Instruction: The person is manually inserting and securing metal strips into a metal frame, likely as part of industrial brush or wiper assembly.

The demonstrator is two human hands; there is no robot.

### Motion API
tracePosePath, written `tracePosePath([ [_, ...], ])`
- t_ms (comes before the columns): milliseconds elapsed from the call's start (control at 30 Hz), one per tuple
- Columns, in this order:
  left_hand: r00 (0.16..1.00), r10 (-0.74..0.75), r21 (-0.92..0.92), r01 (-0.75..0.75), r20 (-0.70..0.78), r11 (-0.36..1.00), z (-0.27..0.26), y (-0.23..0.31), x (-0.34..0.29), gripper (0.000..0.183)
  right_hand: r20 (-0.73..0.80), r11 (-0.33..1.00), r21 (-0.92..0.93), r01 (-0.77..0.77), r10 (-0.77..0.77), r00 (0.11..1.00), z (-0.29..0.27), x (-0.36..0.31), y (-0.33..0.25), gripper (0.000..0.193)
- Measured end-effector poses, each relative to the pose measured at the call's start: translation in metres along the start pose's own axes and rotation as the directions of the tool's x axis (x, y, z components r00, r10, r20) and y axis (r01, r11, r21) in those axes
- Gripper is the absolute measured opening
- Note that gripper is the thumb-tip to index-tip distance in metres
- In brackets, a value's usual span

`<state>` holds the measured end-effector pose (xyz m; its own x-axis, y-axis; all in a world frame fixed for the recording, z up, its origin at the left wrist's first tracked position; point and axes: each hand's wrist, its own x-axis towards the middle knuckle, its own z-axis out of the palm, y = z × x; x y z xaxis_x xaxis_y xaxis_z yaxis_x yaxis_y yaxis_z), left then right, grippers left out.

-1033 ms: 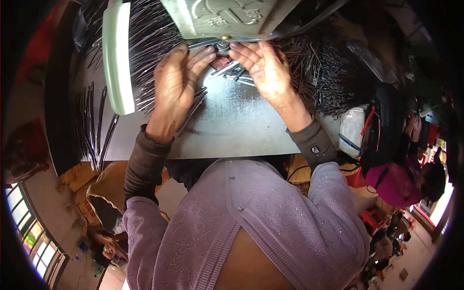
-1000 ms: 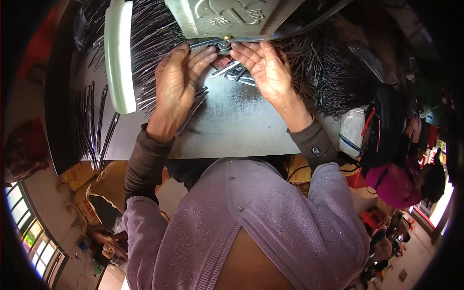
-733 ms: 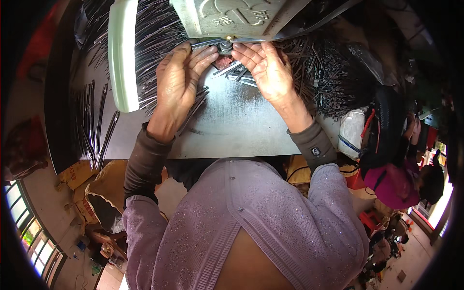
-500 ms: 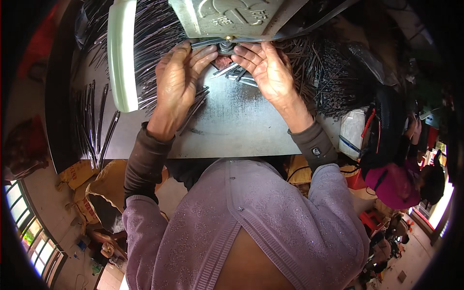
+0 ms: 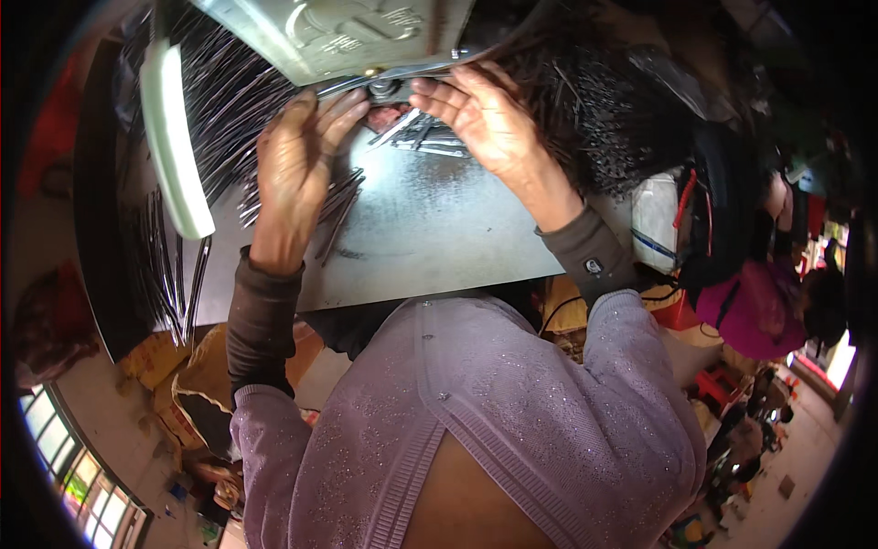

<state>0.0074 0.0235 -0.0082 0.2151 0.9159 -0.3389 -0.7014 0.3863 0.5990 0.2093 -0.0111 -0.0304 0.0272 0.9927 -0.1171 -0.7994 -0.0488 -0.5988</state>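
Both hands are at the lower edge of a silver machine head [image 5: 357, 37], either side of a small round metal part [image 5: 382, 88]. My left hand [image 5: 294, 174] is closed, thumb and fingers pinching a thin dark strip [image 5: 340, 85] that runs toward the round part. My right hand [image 5: 494, 119] has its fingers bent and thumb raised by the machine's edge; what it grips is hidden behind the fingers. Just below the round part are a reddish lump [image 5: 386, 117] and several loose dark and shiny strips [image 5: 425, 142] on the metal tabletop [image 5: 430, 229].
A long white lamp [image 5: 174, 137] hangs at the left. Heaps of thin dark strips [image 5: 219, 101] lie behind my left hand, with another pile [image 5: 594, 119] at the right. More strips [image 5: 169, 274] overhang the left front edge. A whitish box [image 5: 656, 220] stands at the right.
The view has shifted, so the machine and both hands appear further left. My right hand is a little further from the round part; my left hand still pinches by the machine's edge.
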Motion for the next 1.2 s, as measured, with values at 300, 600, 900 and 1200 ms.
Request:
tracePosePath([
  [300, 0.998, -0.055, -0.048, 0.056, 0.026, 0.997, 0.003, 0.004, 0.004, 0.010, 0.025, 1.000, -0.012, 0.012, -0.012, 1.000, 0.000, -0.008, -0.005, 0.009],
  [600, 0.960, -0.153, 0.129, 0.126, 0.233, 0.984, -0.001, -0.012, -0.032, 0.018, 0.112, 0.112, -0.980, 0.162, -0.355, 0.928, -0.028, -0.106, -0.115, 0.018],
  [900, 0.927, -0.328, 0.345, 0.252, 0.181, 0.904, 0.009, -0.030, -0.069, 0.012, 0.550, -0.679, -0.563, 0.472, 0.118, 0.827, -0.032, -0.120, -0.094, 0.011],
  [1200, 0.949, -0.282, 0.101, 0.270, 0.141, 0.958, 0.002, -0.016, -0.071, 0.011, 0.850, -0.486, -0.463, 0.741, -0.006, 0.527, -0.009, -0.058, -0.033, 0.011],
])
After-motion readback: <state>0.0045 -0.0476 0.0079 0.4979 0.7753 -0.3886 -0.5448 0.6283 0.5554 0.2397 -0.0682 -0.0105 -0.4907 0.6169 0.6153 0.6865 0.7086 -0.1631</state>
